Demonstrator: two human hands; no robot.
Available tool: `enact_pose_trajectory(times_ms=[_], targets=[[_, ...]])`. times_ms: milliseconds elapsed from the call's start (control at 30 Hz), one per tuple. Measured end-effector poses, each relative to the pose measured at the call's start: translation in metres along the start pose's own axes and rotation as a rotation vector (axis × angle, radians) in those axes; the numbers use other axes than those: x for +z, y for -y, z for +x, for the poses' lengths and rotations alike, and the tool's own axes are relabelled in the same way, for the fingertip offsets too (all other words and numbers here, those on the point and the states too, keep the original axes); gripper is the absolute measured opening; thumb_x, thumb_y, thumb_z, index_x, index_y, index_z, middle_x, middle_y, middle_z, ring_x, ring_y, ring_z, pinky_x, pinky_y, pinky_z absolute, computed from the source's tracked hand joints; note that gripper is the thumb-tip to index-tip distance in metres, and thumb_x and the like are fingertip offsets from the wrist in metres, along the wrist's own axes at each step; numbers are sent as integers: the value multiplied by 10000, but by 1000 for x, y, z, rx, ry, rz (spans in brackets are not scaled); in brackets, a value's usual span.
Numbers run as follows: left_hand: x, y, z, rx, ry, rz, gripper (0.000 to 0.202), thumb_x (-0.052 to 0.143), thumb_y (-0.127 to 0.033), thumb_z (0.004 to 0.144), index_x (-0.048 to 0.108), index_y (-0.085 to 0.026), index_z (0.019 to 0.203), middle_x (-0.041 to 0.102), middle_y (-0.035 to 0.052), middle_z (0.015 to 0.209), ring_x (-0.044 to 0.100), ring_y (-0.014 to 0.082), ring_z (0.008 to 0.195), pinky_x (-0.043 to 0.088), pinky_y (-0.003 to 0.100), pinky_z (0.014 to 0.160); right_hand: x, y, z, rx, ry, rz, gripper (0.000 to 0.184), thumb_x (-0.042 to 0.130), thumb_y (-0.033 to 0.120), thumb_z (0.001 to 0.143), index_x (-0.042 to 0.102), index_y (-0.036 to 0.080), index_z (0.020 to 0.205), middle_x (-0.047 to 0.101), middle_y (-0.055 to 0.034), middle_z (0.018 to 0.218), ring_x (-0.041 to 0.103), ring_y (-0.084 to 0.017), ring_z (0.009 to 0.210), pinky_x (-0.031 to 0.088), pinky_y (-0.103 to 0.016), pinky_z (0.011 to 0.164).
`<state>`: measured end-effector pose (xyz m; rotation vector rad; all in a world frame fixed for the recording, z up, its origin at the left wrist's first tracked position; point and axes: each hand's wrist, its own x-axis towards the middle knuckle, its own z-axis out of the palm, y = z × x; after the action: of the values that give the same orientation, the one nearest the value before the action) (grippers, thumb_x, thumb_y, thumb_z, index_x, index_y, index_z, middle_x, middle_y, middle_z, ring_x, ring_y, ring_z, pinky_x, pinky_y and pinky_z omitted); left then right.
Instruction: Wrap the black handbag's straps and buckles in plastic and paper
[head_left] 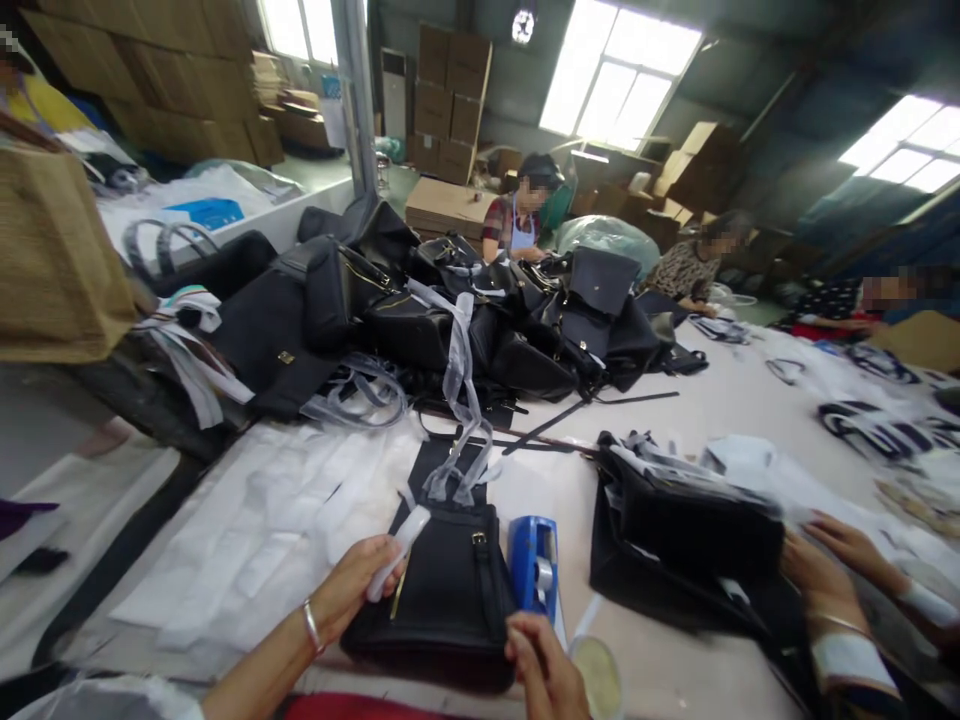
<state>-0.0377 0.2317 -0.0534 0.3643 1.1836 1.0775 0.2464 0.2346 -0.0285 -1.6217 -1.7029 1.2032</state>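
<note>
A black bag (pixel 450 590) with a gold zip and a small buckle lies flat before me, its flap (pixel 442 460) stretched away from me. Between the thumb and fingers of my left hand (pixel 360 575) is a folded, whitish translucent plastic strip (pixel 401 550), held over the bag's left side. My right hand (pixel 547 660) is curled closed at the bag's lower right corner; whatever is in its fingertips is hidden. Clear plastic-wrapped straps (pixel 461 400) trail over the flap. Just right of the bag stands a blue tape dispenser (pixel 534 565).
White wrapping sheets (pixel 277 530) cover the table to the left. Black bags (pixel 450 320) are heaped beyond. At right, a co-worker's hands (pixel 832 570) handle another black bag (pixel 690 530). A round pale container (pixel 596 675) sits near my right hand. Several people work farther back.
</note>
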Motion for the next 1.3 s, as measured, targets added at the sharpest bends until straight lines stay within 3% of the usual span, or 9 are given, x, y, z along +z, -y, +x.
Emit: enact_pose_trajectory(times_ms=[133,333,500,667,800,967,1033,1133,1300], targets=[[1,-1,1,4,38,39,294,600,-427,818,524,-149,762,557,-17,638,435,65,506,304,195,479,42,71,53,-265,247,67,210,434,319,932,618,223,898,609,4,758,570,-132,687,423,-199,635],[1,-4,0,60,14,90,271,588,-416,803,537,-152,838,577,-20,635,434,67,483,266,193,458,98,84,85,-445,400,5,199,474,117,868,636,219,921,654,12,821,603,-119,745,407,-190,682],[1,-6,-1,49,-14,143,252,558,-405,806,524,-161,855,591,-16,627,449,79,476,284,196,458,100,82,90,-471,457,-146,203,447,107,870,611,227,884,652,16,790,610,-132,744,401,-201,683],[-1,-4,2,25,-2,127,202,552,-352,780,515,-174,869,581,-32,604,463,90,477,315,201,468,101,78,101,-378,438,-289,412,507,114,797,446,218,1191,602,29,708,612,-169,664,389,-222,605],[-2,-3,3,35,0,139,205,599,-312,755,524,-179,891,589,-30,631,492,99,517,340,204,492,107,70,104,-278,429,-151,427,523,112,774,422,238,1169,555,57,663,595,-158,621,395,-216,606],[5,0,8,28,-144,208,323,584,-496,791,517,-180,797,533,-42,538,432,89,434,293,208,434,115,65,99,-180,427,103,377,490,145,814,406,229,1171,554,61,648,573,-152,600,406,-214,575],[7,1,9,8,-160,153,339,559,-510,811,495,-184,742,508,-49,523,403,76,411,255,202,416,117,64,96,-168,431,179,382,473,158,834,391,218,1202,563,59,654,560,-145,582,407,-212,560],[5,1,9,11,-76,-32,320,559,-480,832,498,-177,749,491,-52,546,386,59,418,240,190,420,117,65,95,-192,469,229,402,448,152,857,381,214,1249,581,52,675,563,-138,583,422,-211,569],[-5,-1,11,-103,29,-288,268,592,-419,836,556,-160,895,505,-40,562,362,44,415,234,173,422,116,68,103,-332,481,50,382,477,128,856,480,244,1220,612,26,760,603,-142,669,449,-216,643]])
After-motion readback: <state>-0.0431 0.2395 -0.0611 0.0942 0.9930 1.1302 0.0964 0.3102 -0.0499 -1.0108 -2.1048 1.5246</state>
